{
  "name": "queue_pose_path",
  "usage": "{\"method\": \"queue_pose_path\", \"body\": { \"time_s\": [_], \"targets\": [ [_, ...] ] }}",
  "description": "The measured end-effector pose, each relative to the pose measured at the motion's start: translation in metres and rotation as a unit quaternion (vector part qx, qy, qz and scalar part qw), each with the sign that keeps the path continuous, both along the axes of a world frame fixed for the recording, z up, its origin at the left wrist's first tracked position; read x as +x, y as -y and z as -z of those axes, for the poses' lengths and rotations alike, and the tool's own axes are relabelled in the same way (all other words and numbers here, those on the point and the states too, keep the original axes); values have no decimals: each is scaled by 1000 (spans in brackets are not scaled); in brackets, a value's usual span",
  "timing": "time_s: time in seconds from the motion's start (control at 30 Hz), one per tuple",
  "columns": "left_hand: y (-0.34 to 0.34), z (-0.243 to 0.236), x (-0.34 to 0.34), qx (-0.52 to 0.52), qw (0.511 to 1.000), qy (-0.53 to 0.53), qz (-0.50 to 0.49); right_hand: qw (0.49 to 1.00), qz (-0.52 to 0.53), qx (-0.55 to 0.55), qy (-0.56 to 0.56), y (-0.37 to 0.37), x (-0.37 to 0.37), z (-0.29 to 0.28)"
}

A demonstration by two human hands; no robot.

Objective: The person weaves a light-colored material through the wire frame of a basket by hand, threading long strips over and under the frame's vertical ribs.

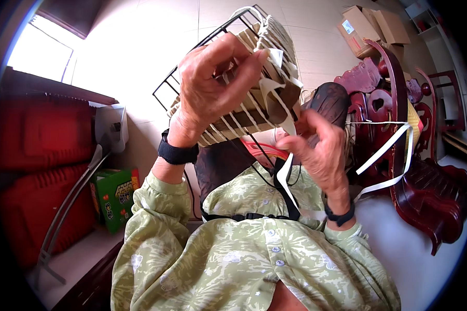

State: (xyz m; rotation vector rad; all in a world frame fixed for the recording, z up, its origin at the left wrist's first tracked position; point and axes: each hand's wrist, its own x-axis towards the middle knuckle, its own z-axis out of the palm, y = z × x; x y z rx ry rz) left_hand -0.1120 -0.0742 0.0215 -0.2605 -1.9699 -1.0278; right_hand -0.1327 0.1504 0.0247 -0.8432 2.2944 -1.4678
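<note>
A black wire frame (167, 89) strung with pale cords (246, 114) is tilted up in front of my torso, with brown board-like material behind the cords. My left hand (213, 85) lies over the cords, fingers curled and thumb and forefinger closed at a white end of strip near the frame's upper edge. Below the frame's right corner, my right hand (324, 147) has its thumb and fingers closed around a flat white strip (284, 179). That strip twists up onto the cords and trails down past my right wrist. The fingertips of my left hand are partly hidden.
A carved dark red wooden chair (394, 93) stands to the right, with a loop of white strip (407, 155) hanging by it. Cardboard boxes (373, 31) lie at the far right. On the left are red cases (41, 135), a green box (114, 199) and a curved metal stand (70, 217).
</note>
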Motion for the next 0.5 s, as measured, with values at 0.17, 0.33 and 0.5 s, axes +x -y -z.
{"method": "queue_pose_path", "body": {
  "time_s": [0.17, 0.33, 0.5],
  "targets": [
    [-6, -8, 7, 20, 1000, -19, -10, 983, 82, 36, -158, 9, 28, 17],
    [-2, -25, 29, -104, 992, 64, 13, 962, 48, -21, -268, 6, 27, 20],
    [-11, -19, 54, -190, 976, 102, -15, 989, 46, -135, -33, 7, 26, 33]
  ]
}}
